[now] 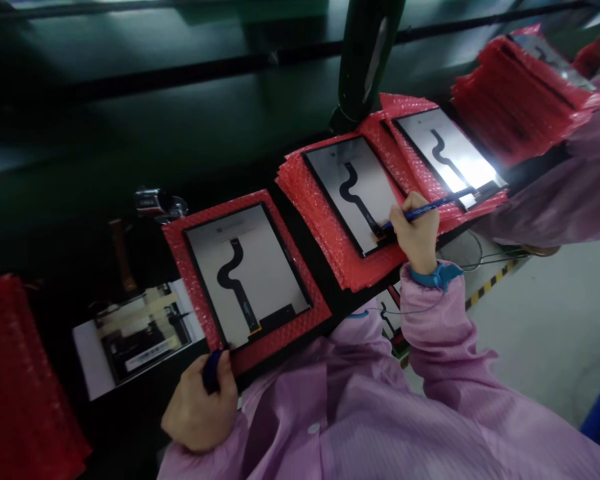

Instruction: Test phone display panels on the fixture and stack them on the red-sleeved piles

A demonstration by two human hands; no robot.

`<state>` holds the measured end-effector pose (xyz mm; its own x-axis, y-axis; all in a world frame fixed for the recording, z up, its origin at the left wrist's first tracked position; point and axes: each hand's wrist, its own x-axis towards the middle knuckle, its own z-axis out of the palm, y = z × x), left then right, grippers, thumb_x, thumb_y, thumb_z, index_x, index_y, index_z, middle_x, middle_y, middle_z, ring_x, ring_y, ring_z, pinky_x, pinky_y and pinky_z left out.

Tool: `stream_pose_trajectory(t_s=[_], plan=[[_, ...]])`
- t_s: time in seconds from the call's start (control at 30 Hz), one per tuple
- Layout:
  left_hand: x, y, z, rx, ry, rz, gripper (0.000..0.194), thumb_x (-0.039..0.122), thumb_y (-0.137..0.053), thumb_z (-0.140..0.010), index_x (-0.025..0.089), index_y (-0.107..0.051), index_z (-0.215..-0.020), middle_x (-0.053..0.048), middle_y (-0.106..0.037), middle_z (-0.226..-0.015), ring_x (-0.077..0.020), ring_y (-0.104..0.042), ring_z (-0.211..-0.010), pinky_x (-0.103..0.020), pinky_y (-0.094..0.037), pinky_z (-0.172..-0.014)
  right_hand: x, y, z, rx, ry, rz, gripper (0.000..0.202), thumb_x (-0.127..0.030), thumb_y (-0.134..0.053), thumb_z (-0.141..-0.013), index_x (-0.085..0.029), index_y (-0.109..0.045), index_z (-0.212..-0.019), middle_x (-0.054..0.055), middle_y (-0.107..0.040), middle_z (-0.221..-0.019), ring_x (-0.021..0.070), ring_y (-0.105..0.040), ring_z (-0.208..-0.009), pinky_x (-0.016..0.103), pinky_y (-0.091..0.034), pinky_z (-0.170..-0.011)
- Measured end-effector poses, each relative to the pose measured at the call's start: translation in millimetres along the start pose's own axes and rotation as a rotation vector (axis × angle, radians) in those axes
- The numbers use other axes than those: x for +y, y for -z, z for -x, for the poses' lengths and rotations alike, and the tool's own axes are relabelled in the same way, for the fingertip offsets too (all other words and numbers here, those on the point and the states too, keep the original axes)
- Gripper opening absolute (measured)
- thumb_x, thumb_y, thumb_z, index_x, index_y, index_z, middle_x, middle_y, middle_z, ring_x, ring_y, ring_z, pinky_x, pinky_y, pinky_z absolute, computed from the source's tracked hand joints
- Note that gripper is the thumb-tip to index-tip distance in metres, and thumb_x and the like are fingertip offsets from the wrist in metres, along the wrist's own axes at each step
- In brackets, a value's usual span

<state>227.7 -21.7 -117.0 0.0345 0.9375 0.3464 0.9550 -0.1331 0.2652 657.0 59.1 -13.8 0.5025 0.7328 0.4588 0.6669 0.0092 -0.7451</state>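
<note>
My right hand (pixel 415 233), with a teal wrist strap (pixel 437 277), is closed around a slim blue pen-like tool (pixel 430 207). One end of the tool is at the lower end of the black ribbon cable on the middle display panel (pixel 330 177), which lies on stacked red bubble-wrap sleeves (pixel 313 220). My left hand (pixel 200 407) is closed on a small dark blue object (pixel 212 371) whose kind I cannot make out. That hand is beside the lower left corner of the nearest display panel (pixel 275 273), which lies on a red bubble-wrap sleeve (pixel 310 323).
A third panel (pixel 453 143) lies on red wrap to the right. A taped board (pixel 147 333) sits at left on a white sheet. Red sleeve stacks (pixel 20 380) flank the bench. A dark post (pixel 367 60) stands behind. Another person's pink sleeve (pixel 560 193) is at right.
</note>
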Motion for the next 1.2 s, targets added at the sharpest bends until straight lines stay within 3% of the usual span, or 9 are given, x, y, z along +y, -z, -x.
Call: stream_pose_trajectory(t_s=[0.2, 0.27, 0.33, 0.43, 0.53, 0.67, 0.9, 1.07, 1.2], plan=[[14, 12.7, -5, 0.115, 0.028, 0.182, 0.015, 0.031, -0.069, -0.085, 0.031, -0.067, -0.1, -0.002, -0.074, -0.086, -0.0295, -0.072, -0.073, -0.036, -0.052, -0.062, -6, 2, 8, 0.14, -0.005, -0.14, 0.035, -0.016, -0.061, -0.085, -0.024, -0.037, -0.061, -0.009, -0.037, -0.053, 0.0088, -0.038, -0.048, 0.027, -0.03, -0.05], [23, 23.1, -6, 0.148, 0.064, 0.286, 0.012, 0.031, -0.07, -0.086, 0.031, -0.068, -0.098, -0.001, -0.074, -0.088, -0.0266, -0.072, -0.076, -0.035, -0.054, -0.068, -23, 3, 22, 0.202, -0.04, -0.349, 0.034, -0.024, -0.062, -0.09, -0.024, -0.04, -0.066, -0.009, -0.037, -0.054, 0.0086, -0.037, -0.046, 0.026, -0.03, -0.048], [38, 34.7, -9, 0.122, 0.08, 0.417, 0.008, 0.033, -0.068, -0.089, 0.029, -0.069, -0.095, 0.001, -0.073, -0.084, -0.0218, -0.07, -0.07, -0.031, -0.054, -0.065, -48, 1, 42, 0.152, -0.089, -0.568, 0.031, -0.032, -0.065, -0.093, -0.024, -0.045, -0.071, -0.009, -0.039, -0.056, 0.0078, -0.035, -0.046, 0.025, -0.029, -0.046], [66, 48.1, -18, -0.084, 0.054, 0.574, 0.022, 0.042, -0.06, -0.096, 0.024, -0.072, -0.094, 0.0, -0.073, -0.079, -0.0168, -0.066, -0.061, -0.025, -0.051, -0.056, -90, -12, 75, -0.341, -0.202, -0.791, 0.028, -0.044, -0.069, -0.092, -0.023, -0.056, -0.078, -0.007, -0.05, -0.062, 0.0074, -0.042, -0.05, 0.022, -0.032, -0.047], [89, 53.9, -31, -0.195, 0.024, 0.65, 0.04, 0.052, -0.05, -0.101, 0.02, -0.071, -0.095, -0.004, -0.074, -0.081, -0.0168, -0.068, -0.066, -0.025, -0.054, -0.063, -119, -32, 98, -0.817, -0.384, -0.916, 0.036, -0.053, -0.064, -0.093, -0.02, -0.061, -0.077, -0.003, -0.055, -0.065, 0.0083, -0.049, -0.054, 0.023, -0.036, -0.048], [100, 57.4, -41, -0.216, 0.009, 0.729, 0.049, 0.06, -0.042, -0.102, 0.019, -0.069, -0.095, -0.006, -0.074, -0.081, -0.0172, -0.068, -0.067, -0.026, -0.054, -0.065, -132, -53, 110, -0.895, -0.527, -0.955, 0.044, -0.057, -0.055, -0.096, -0.02, -0.057, -0.072, -0.005, -0.049, -0.057, 0.0071, -0.043, -0.047, 0.022, -0.031, -0.044], [102, 60.2, -42, -0.253, -0.032, 0.867, 0.048, 0.057, -0.039, -0.103, 0.018, -0.068, -0.097, -0.006, -0.074, -0.08, -0.0171, -0.069, -0.069, -0.025, -0.053, -0.064, -138, -69, 120, -1.025, -0.278, -0.82, 0.038, -0.049, -0.045, -0.103, -0.021, -0.054, -0.078, -0.002, -0.049, -0.07, 0.0108, -0.047, -0.062, 0.026, -0.042, -0.059], [104, 70.3, -57, -0.337, -0.009, 0.958, 0.055, 0.061, -0.034, -0.103, 0.018, -0.066, -0.088, -0.006, -0.071, -0.074, -0.0171, -0.066, -0.063, -0.027, -0.049, -0.059, -143, -76, 123, -0.972, 0.005, -0.705, 0.034, -0.038, -0.034, -0.106, -0.025, -0.056, -0.129, 0.007, -0.057, -0.116, 0.0192, -0.055, -0.102, 0.036, -0.048, -0.088], [106, 78.6, -74, -0.439, -0.026, 1.081, 0.06, 0.062, -0.03, -0.103, 0.018, -0.065, -0.082, -0.005, -0.07, -0.074, -0.016, -0.064, -0.063, -0.027, -0.048, -0.059, -155, -79, 109, -1.034, 0.088, -0.684, 0.034, -0.03, -0.033, -0.104, -0.025, -0.06, -0.123, 0.006, -0.06, -0.114, 0.0202, -0.056, -0.106, 0.039, -0.046, -0.095]])
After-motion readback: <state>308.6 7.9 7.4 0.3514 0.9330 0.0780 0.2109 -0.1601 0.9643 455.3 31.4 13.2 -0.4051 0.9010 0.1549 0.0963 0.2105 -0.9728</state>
